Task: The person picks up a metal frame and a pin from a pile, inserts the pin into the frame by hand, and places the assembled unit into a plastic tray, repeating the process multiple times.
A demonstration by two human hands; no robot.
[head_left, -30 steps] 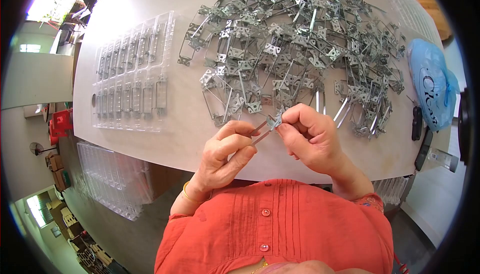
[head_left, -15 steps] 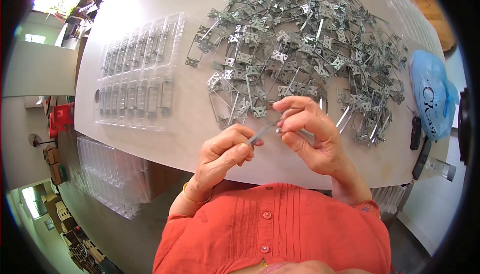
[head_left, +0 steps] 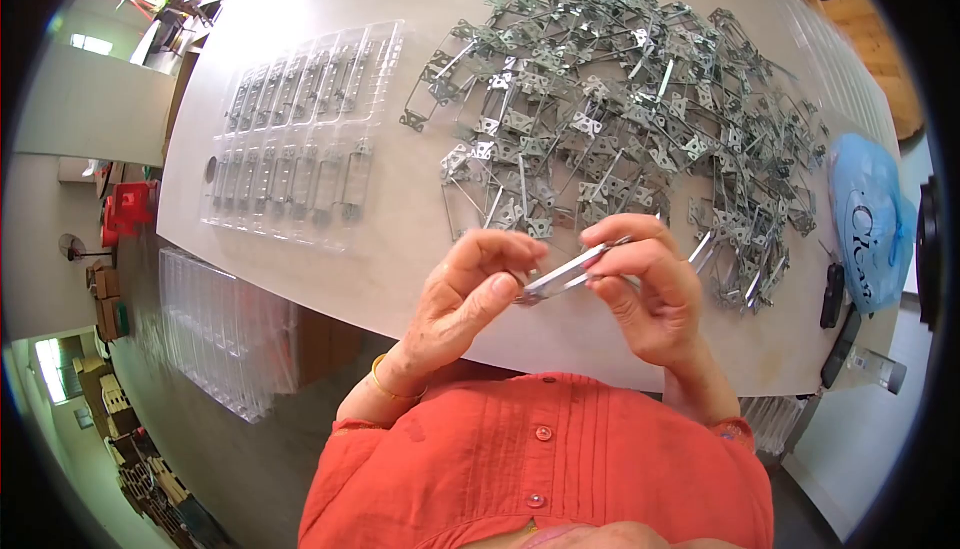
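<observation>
A slim metal bracket (head_left: 562, 277) with two long parallel bars is held up in front of my chest, over the near edge of the table. My right hand (head_left: 650, 289) pinches its right end between thumb and fingers. At the other end, the thumb and fingers of my left hand (head_left: 470, 294) close around the tip, which they partly hide. Just beyond both hands lies a large tangled pile of similar metal brackets (head_left: 590, 124). To the left, a clear plastic tray (head_left: 375, 129) holds several brackets in rows of slots.
A blue plastic bag (head_left: 865, 224) lies at the table's right edge, near a black-handled tool (head_left: 832, 294). More clear trays are stacked below the table at left (head_left: 225, 334) and lie at the far right (head_left: 830, 54). A red stool (head_left: 130, 207) stands off to the left.
The bracket has turned so its two bars face up and slant to the right. My left fingers have shifted to its end and opened somewhat. The camera view has shifted slightly.
</observation>
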